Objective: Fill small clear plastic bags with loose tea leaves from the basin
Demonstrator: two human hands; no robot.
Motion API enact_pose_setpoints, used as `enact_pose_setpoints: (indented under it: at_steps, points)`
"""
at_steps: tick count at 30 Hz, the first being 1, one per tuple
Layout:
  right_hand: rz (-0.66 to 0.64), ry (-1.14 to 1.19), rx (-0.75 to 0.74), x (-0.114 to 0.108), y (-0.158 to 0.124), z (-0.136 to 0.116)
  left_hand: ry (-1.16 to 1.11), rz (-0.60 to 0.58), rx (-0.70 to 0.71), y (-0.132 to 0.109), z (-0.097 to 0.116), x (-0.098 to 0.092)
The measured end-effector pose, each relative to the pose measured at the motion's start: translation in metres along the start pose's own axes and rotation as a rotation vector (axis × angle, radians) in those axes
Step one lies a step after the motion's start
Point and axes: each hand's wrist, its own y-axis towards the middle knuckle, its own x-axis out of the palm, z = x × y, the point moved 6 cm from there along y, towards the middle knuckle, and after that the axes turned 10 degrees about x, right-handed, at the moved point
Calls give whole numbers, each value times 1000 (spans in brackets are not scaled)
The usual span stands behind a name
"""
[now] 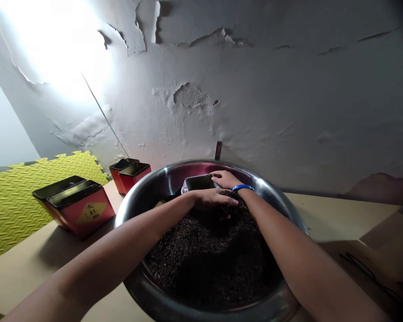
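A big steel basin (144, 192) on the table holds a heap of dark loose tea leaves (204, 250). Both my arms reach into it. My left hand (212, 199) lies palm down on the leaves at the far side, fingers together and curled over the heap. My right hand (225, 179), with a blue band on its wrist, grips the rim of a small dark container with a plastic liner (198, 182) that sits tilted in the basin against the far wall.
Two pairs of open red tins with dark rims stand left of the basin, the nearer (77, 205) and the farther (129, 174). Yellow foam matting (16, 201) lies at the far left. A peeling white wall rises behind. Brown cardboard (372, 264) lies at the right.
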Motion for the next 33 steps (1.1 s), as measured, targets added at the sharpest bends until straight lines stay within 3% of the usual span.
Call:
enact_pose_setpoints:
  at_steps: [9,23,33]
  points:
    - [-73,135,44,-1,-5,-1,-32,47,47,0,6,-7]
    - [-258,355,0,1,-9,-6,-191,194,181,0,8,-40]
    - [-158,259,-7,7,0,6,-115,429,389,0,14,-74]
